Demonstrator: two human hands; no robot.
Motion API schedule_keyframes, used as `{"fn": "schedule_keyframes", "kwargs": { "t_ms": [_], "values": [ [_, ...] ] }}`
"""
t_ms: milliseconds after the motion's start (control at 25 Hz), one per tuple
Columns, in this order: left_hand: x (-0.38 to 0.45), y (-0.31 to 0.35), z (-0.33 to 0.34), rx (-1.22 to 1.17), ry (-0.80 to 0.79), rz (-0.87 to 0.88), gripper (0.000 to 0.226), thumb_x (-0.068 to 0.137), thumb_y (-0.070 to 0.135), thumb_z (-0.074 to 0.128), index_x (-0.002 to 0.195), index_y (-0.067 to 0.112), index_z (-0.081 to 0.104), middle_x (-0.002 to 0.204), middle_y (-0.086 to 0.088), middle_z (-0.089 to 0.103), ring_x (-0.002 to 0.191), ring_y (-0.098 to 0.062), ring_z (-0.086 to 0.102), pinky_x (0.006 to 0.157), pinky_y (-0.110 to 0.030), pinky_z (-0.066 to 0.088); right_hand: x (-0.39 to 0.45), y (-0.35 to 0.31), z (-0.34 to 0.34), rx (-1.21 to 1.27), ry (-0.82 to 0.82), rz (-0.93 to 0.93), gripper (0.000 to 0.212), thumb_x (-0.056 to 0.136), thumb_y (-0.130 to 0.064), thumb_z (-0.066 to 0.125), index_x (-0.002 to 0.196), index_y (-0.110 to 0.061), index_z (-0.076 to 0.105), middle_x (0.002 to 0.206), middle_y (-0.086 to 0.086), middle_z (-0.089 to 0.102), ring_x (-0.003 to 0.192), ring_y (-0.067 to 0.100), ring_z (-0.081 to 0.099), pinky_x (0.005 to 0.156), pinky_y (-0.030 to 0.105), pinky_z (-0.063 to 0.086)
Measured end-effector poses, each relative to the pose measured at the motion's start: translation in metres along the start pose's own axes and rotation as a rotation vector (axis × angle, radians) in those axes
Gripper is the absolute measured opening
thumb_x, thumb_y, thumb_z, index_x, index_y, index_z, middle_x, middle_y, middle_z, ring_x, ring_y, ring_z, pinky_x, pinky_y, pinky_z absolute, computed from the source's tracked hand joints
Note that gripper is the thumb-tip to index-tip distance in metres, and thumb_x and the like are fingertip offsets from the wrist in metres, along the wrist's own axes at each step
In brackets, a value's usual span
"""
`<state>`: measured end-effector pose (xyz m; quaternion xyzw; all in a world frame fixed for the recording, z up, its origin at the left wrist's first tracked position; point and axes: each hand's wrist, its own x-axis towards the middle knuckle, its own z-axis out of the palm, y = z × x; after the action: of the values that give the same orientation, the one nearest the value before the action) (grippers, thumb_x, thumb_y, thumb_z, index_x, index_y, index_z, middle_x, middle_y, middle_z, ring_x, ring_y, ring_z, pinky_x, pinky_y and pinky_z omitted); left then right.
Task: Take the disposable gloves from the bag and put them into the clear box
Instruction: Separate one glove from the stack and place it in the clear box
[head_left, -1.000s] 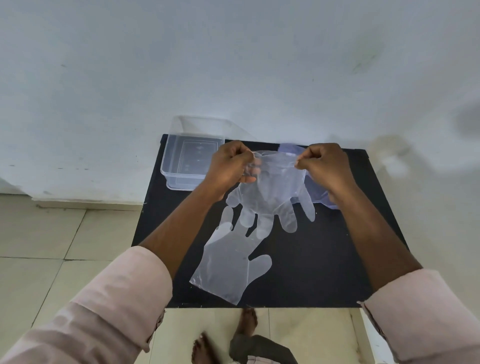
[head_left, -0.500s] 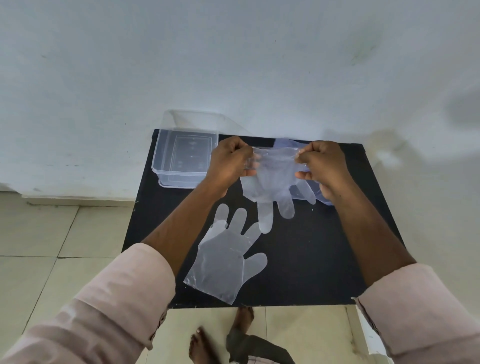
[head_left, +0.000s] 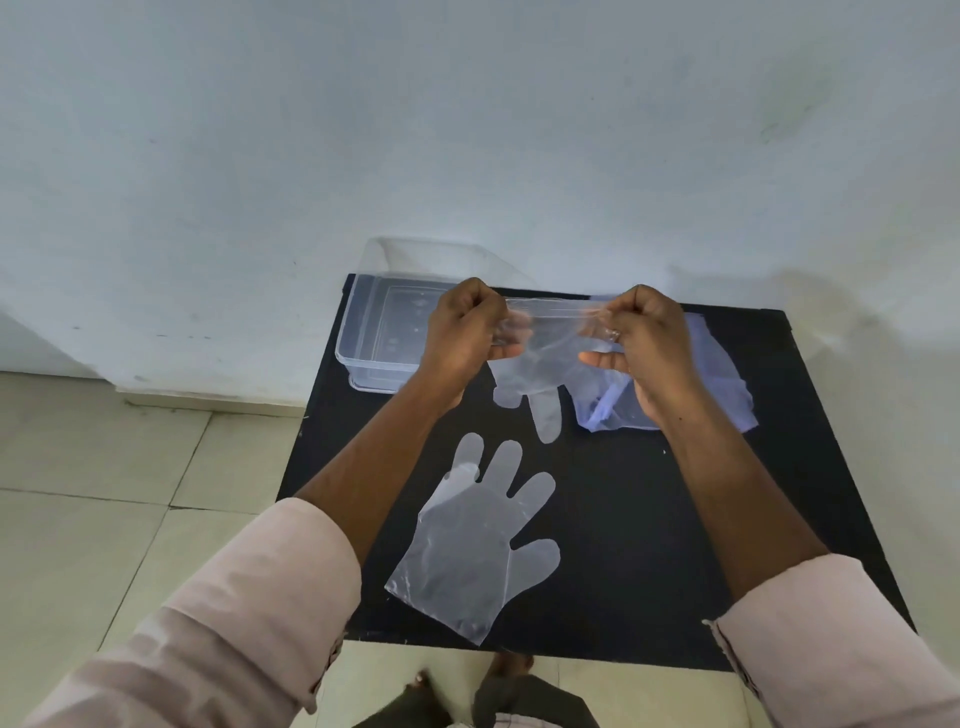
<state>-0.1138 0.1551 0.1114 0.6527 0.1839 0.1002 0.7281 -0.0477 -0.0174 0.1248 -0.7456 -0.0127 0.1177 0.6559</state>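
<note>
a: above the far half of the tabletop (head_left: 649, 545), both hands are up, and a glove (head_left: 540, 364) is stretched between them by its cuff edge.

b: left hand (head_left: 465, 332) clenched on one corner of the cuff, right hand (head_left: 641, 338) pinched on the other. nothing loose there, both are grasping the same glove.

a: its long axis runs from the cuff down toward the person, fingers hanging low over the tabletop. i can't tell if the tips touch it.

b: here's the relation that counts: the box (head_left: 384, 332) sits at the far left corner, just beyond and left of the left hand. that's the nearer hand by a clear margin.

a: so the carry, i'd judge, goes left and slightly away, with the left hand leading and the dangling fingers swinging in last.

b: the box is open at the top and looks empty, though clear plastic makes that hard to swear to.

a: a second glove (head_left: 478, 540) lies flat on the near tabletop, fingers pointing away, well apart from both hands.

b: and the bag (head_left: 722, 379) lies crumpled behind the right wrist, on the right side.
</note>
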Motion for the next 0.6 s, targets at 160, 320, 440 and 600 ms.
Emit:
{"fn": "schedule_keyframes", "kwargs": {
  "t_ms": [160,320,440,600],
  "values": [
    [0.011,0.006,-0.011,-0.001,0.063,0.015,0.018,0.093,0.005,0.045,0.076,0.008,0.05,0.086,-0.023,0.073,0.075,-0.032,0.074,0.064,-0.032,0.06,0.013,-0.006,0.016,-0.03,-0.025,-0.107,0.021,0.085,0.002,0.051,0.071,-0.013,0.054,0.079,0.007,0.063,0.088,0.027,0.072,0.059,0.032,0.057],
    [0.034,0.007,-0.031,0.004,0.071,0.021,0.011,0.092,0.005,0.046,0.082,0.006,0.051,0.086,-0.027,0.073,0.075,-0.033,0.075,0.06,-0.029,0.057,0.03,-0.012,0.038,-0.01,-0.009,-0.085,0.022,0.083,0.004,0.054,0.069,-0.012,0.057,0.087,0.013,0.071,0.087,0.028,0.074,0.06,0.033,0.058],
    [0.061,0.004,-0.05,0.008,0.044,0.021,0.009,0.091,0.006,0.047,0.083,0.006,0.052,0.087,-0.029,0.071,0.075,-0.032,0.075,0.061,-0.031,0.058,0.049,-0.017,0.055,-0.099,0.001,-0.081,0.022,0.081,0.003,0.056,0.066,-0.012,0.06,0.094,0.017,0.073,0.084,0.03,0.074,0.057,0.029,0.056],
    [0.085,0.006,-0.073,0.047,0.018,0.01,0.01,0.088,0.006,0.048,0.086,0.0,0.056,0.088,-0.028,0.072,0.077,-0.033,0.075,0.068,-0.036,0.061,0.066,-0.019,0.079,-0.115,-0.021,-0.051,0.022,0.08,0.006,0.05,0.068,-0.01,0.058,0.092,0.026,0.071,0.074,0.028,0.073,0.058,0.03,0.056]
  ]
}}
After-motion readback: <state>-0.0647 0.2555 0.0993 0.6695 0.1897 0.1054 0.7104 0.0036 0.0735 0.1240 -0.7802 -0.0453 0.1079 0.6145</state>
